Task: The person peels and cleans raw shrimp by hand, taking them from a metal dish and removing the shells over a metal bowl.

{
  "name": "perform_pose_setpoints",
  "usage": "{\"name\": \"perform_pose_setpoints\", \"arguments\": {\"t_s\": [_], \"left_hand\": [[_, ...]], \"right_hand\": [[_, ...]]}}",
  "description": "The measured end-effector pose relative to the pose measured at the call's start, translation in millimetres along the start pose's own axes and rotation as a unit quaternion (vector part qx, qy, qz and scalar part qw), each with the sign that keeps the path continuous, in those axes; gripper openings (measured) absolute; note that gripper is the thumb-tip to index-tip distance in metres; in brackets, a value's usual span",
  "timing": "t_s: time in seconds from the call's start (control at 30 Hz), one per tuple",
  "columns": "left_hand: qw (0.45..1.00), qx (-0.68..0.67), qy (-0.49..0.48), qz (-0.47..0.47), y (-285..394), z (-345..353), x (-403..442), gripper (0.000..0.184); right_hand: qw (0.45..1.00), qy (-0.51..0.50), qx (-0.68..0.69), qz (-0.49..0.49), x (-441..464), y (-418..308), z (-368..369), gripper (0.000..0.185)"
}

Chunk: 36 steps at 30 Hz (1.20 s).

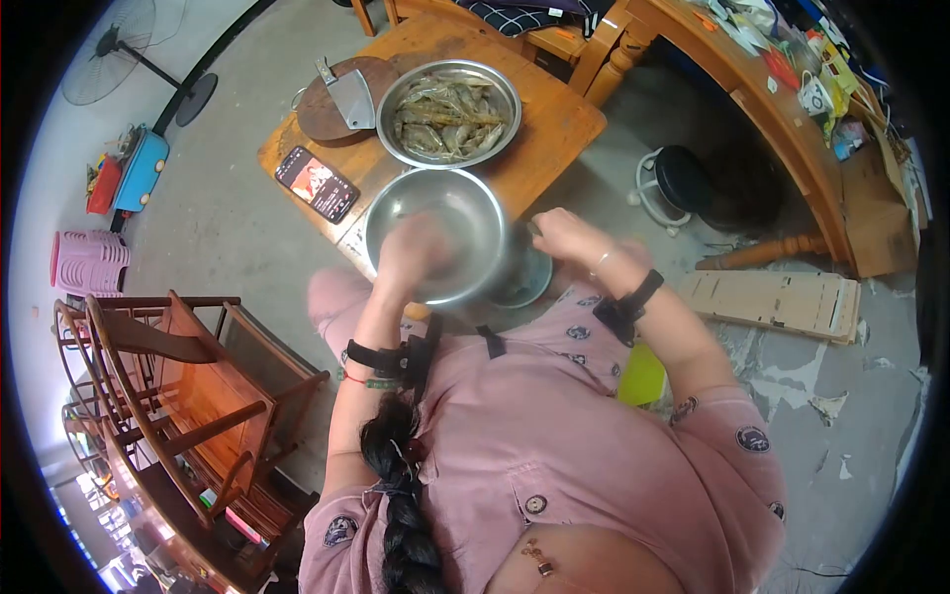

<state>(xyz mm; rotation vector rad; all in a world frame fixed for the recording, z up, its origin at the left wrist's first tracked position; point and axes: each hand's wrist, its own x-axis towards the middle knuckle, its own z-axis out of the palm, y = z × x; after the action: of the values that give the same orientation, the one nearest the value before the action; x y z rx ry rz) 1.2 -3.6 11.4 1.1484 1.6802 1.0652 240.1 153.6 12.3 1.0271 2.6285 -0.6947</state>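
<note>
My left hand [421, 252], blurred by motion, is over the near metal bowl [475, 203]; its fingers cannot be made out. To the right of that bowl, my right hand [569, 236] is closed in a pinch, and what it holds, if anything, is too small to name. A greenish-blue basin [539, 282] shows below the right hand, partly hidden by the bowl. Behind the near bowl stands another metal bowl [384, 124] full of raw shrimp [450, 117].
On the wooden table [554, 124] are a lit phone [317, 184], a round chopping board [322, 111] and a cleaver [351, 99]. A black-seated stool [685, 178] and a flat cardboard box [772, 304] are to the right. A wooden chair [203, 381] stands left.
</note>
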Motion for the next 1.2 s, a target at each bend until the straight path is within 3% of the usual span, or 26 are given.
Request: {"name": "perform_pose_setpoints", "arguments": {"t_s": [0.07, 0.17, 0.23, 0.3, 0.33, 0.4, 0.6, 0.77, 0.97, 1.1, 1.2], "left_hand": [[1.000, 0.012, -0.010, -0.023, 7.1, -1.5, 0.9, 0.018], [0.997, 0.070, 0.016, 0.034, -8.5, -0.5, 5.4, 0.019], [0.998, 0.051, 0.001, 0.023, -11.1, -2.1, 6.0, 0.015], [0.999, 0.032, -0.013, 0.014, -17.1, -2.1, 7.5, 0.013], [0.999, 0.040, -0.009, 0.037, -23.2, -0.2, 8.8, 0.014], [0.997, 0.047, -0.002, 0.060, -28.4, 0.5, 9.9, 0.016], [0.992, 0.086, -0.008, 0.087, -17.6, 0.5, 2.1, 0.018], [0.999, -0.013, -0.019, -0.029, -0.7, 1.5, 0.0, 0.017], [0.993, -0.102, -0.033, -0.057, 2.9, 0.0, -0.1, 0.018], [0.998, 0.015, -0.049, 0.022, -6.4, 4.0, 3.9, 0.019], [0.996, -0.079, -0.029, -0.041, 3.7, 6.5, 1.1, 0.018]], "right_hand": [[1.000, 0.020, -0.006, -0.010, 2.7, 1.7, 2.1, 0.025], [0.997, 0.069, 0.009, -0.041, 1.2, -11.6, -11.4, 0.025], [0.993, 0.099, 0.029, -0.063, 0.9, -30.1, -26.3, 0.026], [0.940, 0.230, 0.120, -0.223, -0.4, -48.9, -33.8, 0.025], [0.939, 0.231, 0.119, -0.224, 0.1, -58.2, -35.9, 0.025], [0.892, 0.288, 0.103, -0.333, 1.3, -74.7, -38.8, 0.026], [0.885, 0.277, 0.049, -0.370, 8.7, -95.3, -26.7, 0.022], [0.878, 0.241, 0.031, -0.413, 17.0, -98.6, -18.9, 0.014], [0.876, 0.251, 0.031, -0.412, 18.7, -95.5, -13.0, 0.012], [0.879, 0.255, 0.045, -0.400, 15.4, -94.1, -11.4, 0.012], [0.876, 0.256, 0.056, -0.405, 15.1, -93.7, -14.1, 0.013]]}}
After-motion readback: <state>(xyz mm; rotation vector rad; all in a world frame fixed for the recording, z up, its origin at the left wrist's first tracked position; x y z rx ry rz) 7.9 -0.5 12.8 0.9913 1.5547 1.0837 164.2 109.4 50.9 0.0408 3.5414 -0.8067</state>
